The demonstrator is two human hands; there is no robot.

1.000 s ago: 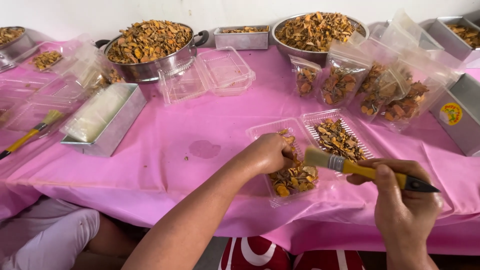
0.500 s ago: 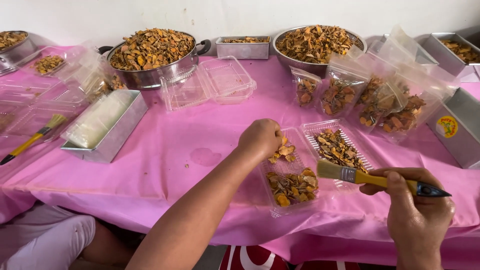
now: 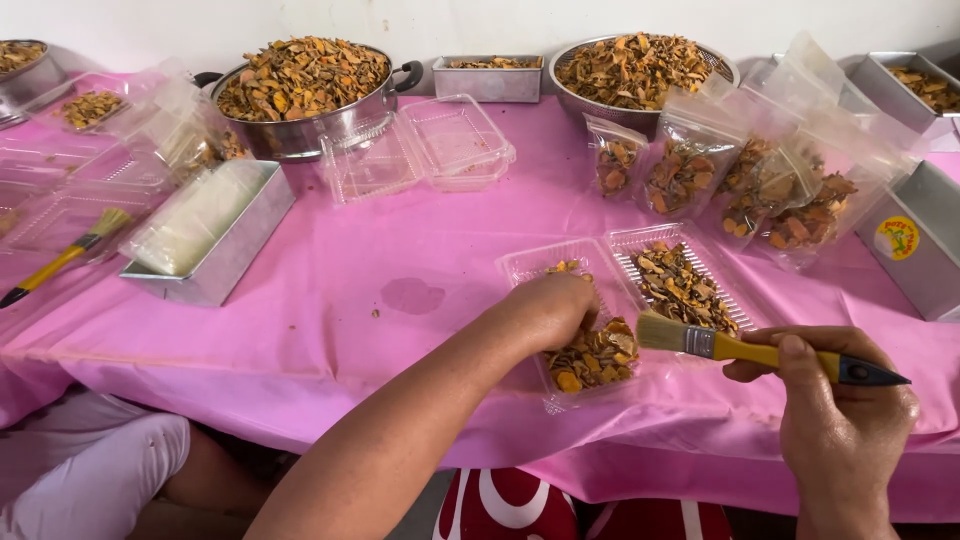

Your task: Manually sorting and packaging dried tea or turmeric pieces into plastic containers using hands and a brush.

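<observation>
Gripping a yellow-handled brush (image 3: 745, 347), the right hand (image 3: 838, 415) hovered near the worktop (image 3: 380, 250) edge. The left hand (image 3: 548, 308) lay curled in the open clear tray (image 3: 620, 285) of dried orange slices, seemingly pinching some. Beyond stood filled bags (image 3: 740, 180) and a heaped pot (image 3: 300, 95).

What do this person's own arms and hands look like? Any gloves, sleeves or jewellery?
Both are bare. The left hand has no glove, and its forearm shows no sleeve as far as the picture's lower edge. The right hand is ungloved too, with short plain nails; no ring, watch or bracelet shows on either. The upper arms are out of view.
</observation>
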